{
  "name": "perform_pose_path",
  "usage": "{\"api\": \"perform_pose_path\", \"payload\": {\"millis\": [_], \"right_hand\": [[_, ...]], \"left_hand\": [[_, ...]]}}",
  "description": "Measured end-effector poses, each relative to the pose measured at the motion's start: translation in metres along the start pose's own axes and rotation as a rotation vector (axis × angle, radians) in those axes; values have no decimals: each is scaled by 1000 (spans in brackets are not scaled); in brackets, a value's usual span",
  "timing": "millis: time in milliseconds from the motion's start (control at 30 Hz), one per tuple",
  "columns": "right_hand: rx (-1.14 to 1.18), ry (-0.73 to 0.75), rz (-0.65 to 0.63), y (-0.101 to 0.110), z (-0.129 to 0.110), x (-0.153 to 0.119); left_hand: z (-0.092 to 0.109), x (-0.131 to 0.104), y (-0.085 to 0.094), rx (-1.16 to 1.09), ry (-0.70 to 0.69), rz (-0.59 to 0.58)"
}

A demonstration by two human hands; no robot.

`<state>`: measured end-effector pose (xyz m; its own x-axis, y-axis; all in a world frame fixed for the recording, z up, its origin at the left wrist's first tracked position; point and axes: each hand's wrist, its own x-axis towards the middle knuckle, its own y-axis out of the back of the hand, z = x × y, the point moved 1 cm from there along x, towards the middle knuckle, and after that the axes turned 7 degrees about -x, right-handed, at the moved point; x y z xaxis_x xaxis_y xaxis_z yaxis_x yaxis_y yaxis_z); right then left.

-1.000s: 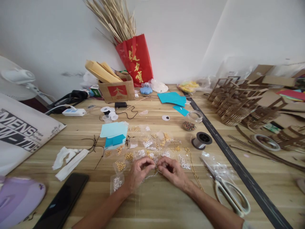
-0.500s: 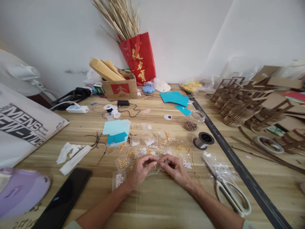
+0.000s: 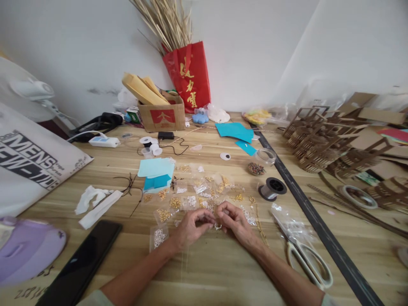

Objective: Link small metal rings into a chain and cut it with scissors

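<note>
"where's the curved silvery piece (image 3: pixel 218 227)?"
"between the left hand (image 3: pixel 194 227) and the right hand (image 3: pixel 235 221), well away from the far edge of the table (image 3: pixel 204 263)."
"how are they holding?"
"both half curled, thumbs near fingertips; i can't tell which one grips it."
"and the step?"
"close fingertip work on it, i'd judge. the next move calls for a steady, light pinch."

Silvery chain (image 3: pixel 218 228); gold chain (image 3: pixel 260 228); red bag (image 3: pixel 200 70) w/ gold chars (image 3: pixel 191 99); lt-brn woodgrain tbl (image 3: pixel 204 276).
</note>
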<state>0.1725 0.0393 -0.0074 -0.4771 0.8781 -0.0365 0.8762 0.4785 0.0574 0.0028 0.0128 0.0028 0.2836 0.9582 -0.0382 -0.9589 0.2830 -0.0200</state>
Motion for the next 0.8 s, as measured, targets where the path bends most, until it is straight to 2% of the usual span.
{"api": "perform_pose_path", "payload": {"millis": [200,800], "right_hand": [[10,3,13,0,4,2],[54,22,10,-1,2,3]], "left_hand": [[-3,1,0,-71,43,3],[-2,0,0,-23,32,-3]]}}
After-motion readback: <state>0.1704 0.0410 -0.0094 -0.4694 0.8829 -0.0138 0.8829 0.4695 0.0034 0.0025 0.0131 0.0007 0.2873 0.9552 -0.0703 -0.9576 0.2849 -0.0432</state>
